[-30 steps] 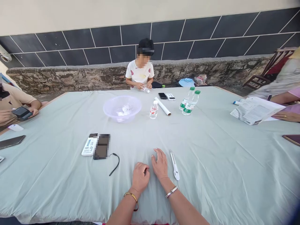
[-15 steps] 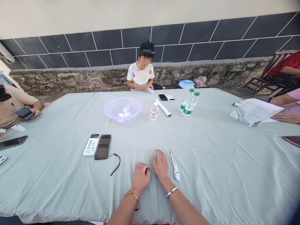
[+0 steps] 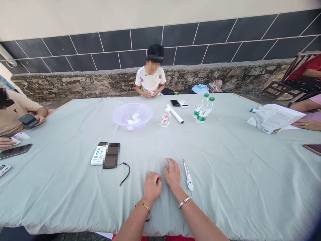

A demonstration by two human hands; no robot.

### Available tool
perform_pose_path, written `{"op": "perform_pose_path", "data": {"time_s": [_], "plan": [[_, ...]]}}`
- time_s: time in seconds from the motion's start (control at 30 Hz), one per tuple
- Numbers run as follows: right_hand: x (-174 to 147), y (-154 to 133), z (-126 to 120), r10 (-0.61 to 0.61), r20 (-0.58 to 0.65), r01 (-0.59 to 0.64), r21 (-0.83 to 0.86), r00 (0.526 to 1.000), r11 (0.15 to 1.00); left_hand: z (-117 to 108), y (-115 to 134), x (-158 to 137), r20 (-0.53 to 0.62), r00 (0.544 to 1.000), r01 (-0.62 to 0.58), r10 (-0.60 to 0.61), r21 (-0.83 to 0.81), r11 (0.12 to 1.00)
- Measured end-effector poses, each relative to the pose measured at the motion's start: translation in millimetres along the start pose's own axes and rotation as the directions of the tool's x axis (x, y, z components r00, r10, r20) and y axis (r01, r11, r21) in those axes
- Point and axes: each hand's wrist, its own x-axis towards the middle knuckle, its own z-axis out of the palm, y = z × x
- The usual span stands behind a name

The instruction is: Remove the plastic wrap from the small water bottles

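Observation:
My left hand [image 3: 152,185] rests on the cloth-covered table [image 3: 225,187] with its fingers curled in, and I see nothing held in it. Beside it, a small gap apart, my right hand [image 3: 172,173] lies on the cloth, fingers extended and holding nothing. A white utility knife [image 3: 188,175] lies just right of my right hand. To the left of my hands are a white power bank [image 3: 99,154] and a dark phone [image 3: 111,156], with a black wrist strap [image 3: 125,174] nearby.
Farther back stand a lilac basin [image 3: 119,120] with crumpled clear plastic, a small bottle [image 3: 166,117], a white roll [image 3: 175,114] and two green-capped bottles [image 3: 204,112]. A person [image 3: 150,80] sits opposite. Others sit left and right, near phones and a printed sheet [image 3: 276,117].
My hands stay in nearly the same pose; the view shifts slightly. The person opposite has drawn the small bottle closer to the body. A hand with a white item appears at the left edge.

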Motion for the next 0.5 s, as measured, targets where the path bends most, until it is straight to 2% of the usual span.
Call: {"op": "perform_pose_path", "data": {"time_s": [0.5], "plan": [[-0.5, 1.3, 1.6, 0.016, 0.003, -0.016, 0.000, 1.000, 1.000, 1.3, -0.9, -0.2, -0.009, 1.000, -0.015, 0.015, 0.011, 1.000]]}}
